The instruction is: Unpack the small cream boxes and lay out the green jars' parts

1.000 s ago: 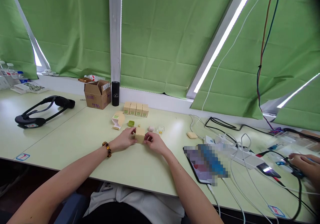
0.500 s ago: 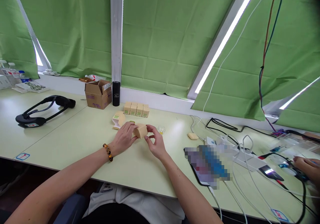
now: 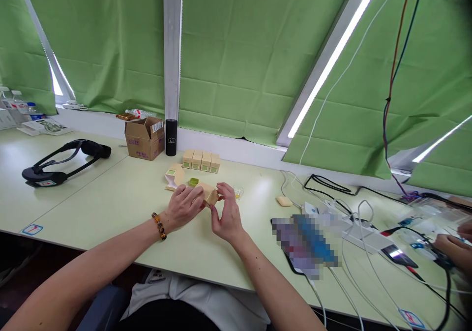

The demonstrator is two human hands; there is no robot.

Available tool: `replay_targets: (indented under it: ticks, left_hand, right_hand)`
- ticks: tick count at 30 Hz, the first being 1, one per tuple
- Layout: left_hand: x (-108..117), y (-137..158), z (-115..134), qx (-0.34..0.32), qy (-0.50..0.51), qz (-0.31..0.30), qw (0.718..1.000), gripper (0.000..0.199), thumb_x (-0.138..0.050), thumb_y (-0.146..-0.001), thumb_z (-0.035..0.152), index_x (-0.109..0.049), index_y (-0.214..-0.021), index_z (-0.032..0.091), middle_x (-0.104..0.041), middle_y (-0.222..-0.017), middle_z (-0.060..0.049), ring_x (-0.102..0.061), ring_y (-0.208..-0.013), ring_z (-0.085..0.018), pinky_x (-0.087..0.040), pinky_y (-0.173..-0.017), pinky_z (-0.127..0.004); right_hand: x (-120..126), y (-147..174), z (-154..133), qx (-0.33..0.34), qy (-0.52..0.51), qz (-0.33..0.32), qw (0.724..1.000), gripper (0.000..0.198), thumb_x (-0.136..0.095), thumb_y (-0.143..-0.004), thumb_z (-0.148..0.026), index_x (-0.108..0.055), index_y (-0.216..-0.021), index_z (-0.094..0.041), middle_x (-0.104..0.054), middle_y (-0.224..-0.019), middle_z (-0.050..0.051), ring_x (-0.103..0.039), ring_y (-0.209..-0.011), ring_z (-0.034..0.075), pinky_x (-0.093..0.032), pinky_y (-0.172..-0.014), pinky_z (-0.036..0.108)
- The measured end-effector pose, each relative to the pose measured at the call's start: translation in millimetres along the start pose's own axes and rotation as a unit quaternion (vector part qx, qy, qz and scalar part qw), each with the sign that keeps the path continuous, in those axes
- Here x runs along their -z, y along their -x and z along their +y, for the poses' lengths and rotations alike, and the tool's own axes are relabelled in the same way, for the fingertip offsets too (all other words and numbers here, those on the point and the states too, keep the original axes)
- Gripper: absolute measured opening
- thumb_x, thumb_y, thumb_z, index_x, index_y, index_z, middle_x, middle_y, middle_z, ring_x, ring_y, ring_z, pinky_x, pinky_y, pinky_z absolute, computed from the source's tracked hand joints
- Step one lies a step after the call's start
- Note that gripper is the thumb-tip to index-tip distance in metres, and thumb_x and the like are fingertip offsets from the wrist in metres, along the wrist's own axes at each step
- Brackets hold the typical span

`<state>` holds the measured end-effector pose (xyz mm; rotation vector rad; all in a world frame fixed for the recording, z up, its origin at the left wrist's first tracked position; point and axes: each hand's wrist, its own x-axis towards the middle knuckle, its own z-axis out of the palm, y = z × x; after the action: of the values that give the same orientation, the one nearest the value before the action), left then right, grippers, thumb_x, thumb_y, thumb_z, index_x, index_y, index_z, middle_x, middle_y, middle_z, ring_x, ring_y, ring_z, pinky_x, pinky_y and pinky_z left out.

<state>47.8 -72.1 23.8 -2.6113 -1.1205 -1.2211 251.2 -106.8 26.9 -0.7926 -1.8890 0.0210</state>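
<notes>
A small tan cardboard box is held between my two hands above the table. My left hand wraps round its left side, with the fingers over the top. At the box's right end, my right hand pinches an edge between thumb and fingers. Just behind my left hand lies a small green piece. An unfolded carton with a green label lies beyond it to the left. Right of my right hand sits a small clear container with something yellow in it.
Several tan boxes stand in a row at the back, near a black tumbler and an open brown carton. A black headset lies left. Cables and a power strip spread right, by another person's hand.
The small box has tilted and turned in my hands. My left fingers have shifted lower, so the green piece shows more. At far right, more of the other person's hands shows.
</notes>
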Motion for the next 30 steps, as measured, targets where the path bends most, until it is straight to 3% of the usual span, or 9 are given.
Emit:
replay_targets:
  ticks: [5, 10, 15, 18, 22, 25, 30]
  left_hand:
    - [1, 1, 2, -0.013, -0.006, -0.038, 0.999, 0.017, -0.051, -0.104, 0.034, -0.064, -0.105, 0.023, -0.07, -0.119, -0.014, -0.066, -0.098, -0.028, -0.046, -0.095, -0.049]
    - [0, -2, 4, -0.033, 0.002, -0.059, 0.998, 0.02, -0.044, -0.105, 0.028, -0.063, -0.101, 0.022, -0.069, -0.113, -0.014, -0.064, -0.097, -0.028, -0.047, -0.095, -0.05]
    - [-4, -3, 8, -0.029, 0.034, -0.047, 0.998, 0.013, -0.054, -0.101, 0.029, -0.061, -0.107, 0.02, -0.067, -0.118, -0.017, -0.065, -0.104, -0.032, -0.05, -0.096, -0.053]
    - [-7, -1, 5, -0.017, 0.038, -0.056, 0.998, 0.023, -0.064, -0.096, 0.029, -0.058, -0.116, 0.02, -0.066, -0.122, -0.017, -0.064, -0.112, -0.032, -0.052, -0.098, -0.051]
    - [-13, 3, -4, 0.012, 0.045, -0.062, 0.997, 0.043, -0.072, -0.092, 0.03, -0.052, -0.129, 0.023, -0.064, -0.13, -0.015, -0.063, -0.123, -0.033, -0.055, -0.1, -0.049]
    - [-15, 3, -10, 0.037, 0.069, -0.035, 0.996, 0.054, -0.076, -0.09, 0.033, -0.048, -0.135, 0.024, -0.063, -0.131, -0.014, -0.063, -0.122, -0.034, -0.056, -0.098, -0.049]
    - [-9, 0, -7, 0.006, 0.11, -0.052, 0.993, 0.04, -0.067, -0.097, 0.029, -0.052, -0.134, 0.025, -0.065, -0.128, -0.012, -0.065, -0.117, -0.03, -0.055, -0.098, -0.046]
  right_hand:
    - [-3, 2, -3, -0.008, 0.026, -0.025, 0.999, 0.078, -0.059, -0.089, -0.011, -0.022, -0.156, -0.029, -0.045, -0.148, 0.02, -0.048, -0.143, 0.037, -0.061, -0.097, 0.056]
    - [-5, 1, -5, -0.032, 0.052, -0.065, 0.996, 0.079, -0.055, -0.084, -0.006, -0.021, -0.153, -0.026, -0.039, -0.15, 0.021, -0.05, -0.139, 0.036, -0.063, -0.091, 0.052]
    - [-7, 1, 0, -0.078, 0.054, -0.062, 0.994, 0.076, -0.054, -0.081, -0.008, -0.025, -0.149, -0.025, -0.041, -0.145, 0.02, -0.062, -0.117, 0.032, -0.063, -0.082, 0.049]
    - [-7, 2, 5, -0.118, 0.049, -0.062, 0.99, 0.068, -0.051, -0.083, -0.009, -0.028, -0.145, -0.026, -0.045, -0.143, 0.019, -0.067, -0.099, 0.027, -0.06, -0.071, 0.043]
    - [-3, 0, 13, -0.195, -0.027, -0.011, 0.98, 0.055, -0.05, -0.089, -0.013, -0.032, -0.139, -0.028, -0.05, -0.141, 0.016, -0.068, -0.089, 0.022, -0.06, -0.074, 0.042]
    - [0, -4, 20, -0.26, -0.127, 0.042, 0.956, 0.046, -0.052, -0.096, -0.024, -0.032, -0.137, -0.03, -0.049, -0.143, 0.014, -0.07, -0.086, 0.019, -0.062, -0.072, 0.039]
    - [1, -10, 26, -0.326, -0.201, 0.102, 0.918, 0.04, -0.052, -0.1, -0.044, -0.033, -0.134, -0.032, -0.056, -0.135, 0.01, -0.071, -0.086, 0.019, -0.064, -0.072, 0.039]
